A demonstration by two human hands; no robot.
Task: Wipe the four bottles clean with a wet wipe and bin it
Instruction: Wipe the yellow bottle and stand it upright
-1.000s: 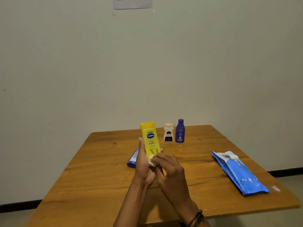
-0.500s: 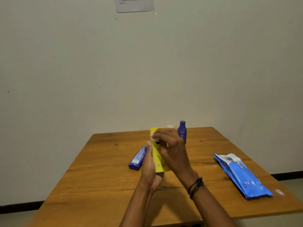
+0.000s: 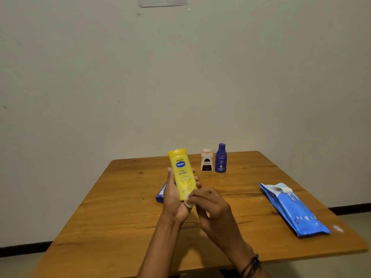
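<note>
On the wooden table (image 3: pixel 112 221), just left of the yellow bottle (image 3: pixel 181 173) and partly hidden behind the hand that holds it, a blue-violet tube (image 3: pixel 160 194) lies on its side with only its near end showing. The left hand (image 3: pixel 174 199) grips the yellow bottle low on its body. The thumb runs up the left edge and the fingertips (image 3: pixel 197 178) curl round the right edge. It holds the bottle above the table, cap at the top, leaning a little to the left, label towards the camera.

At the foot of the yellow bottle is the wet wipe (image 3: pixel 188 202), a small white wad pressed against the bottle's lower right corner. The right hand (image 3: pixel 213 209) pinches that wipe, its fingers bent and bunched round it, knuckles upward. A dark band (image 3: pixel 252 264) circles the wrist.

Beyond the yellow bottle and to its right, two more bottles stand upright near the table's far edge — a white bottle (image 3: pixel 206 163) with a dark label and, just beside it on the right, a dark blue bottle (image 3: pixel 220 158). Whether the two touch I cannot tell.

Well to the right of the yellow bottle a blue pack of wipes (image 3: pixel 293 210) lies flat on the table, its flap peeled back at the far end.
</note>
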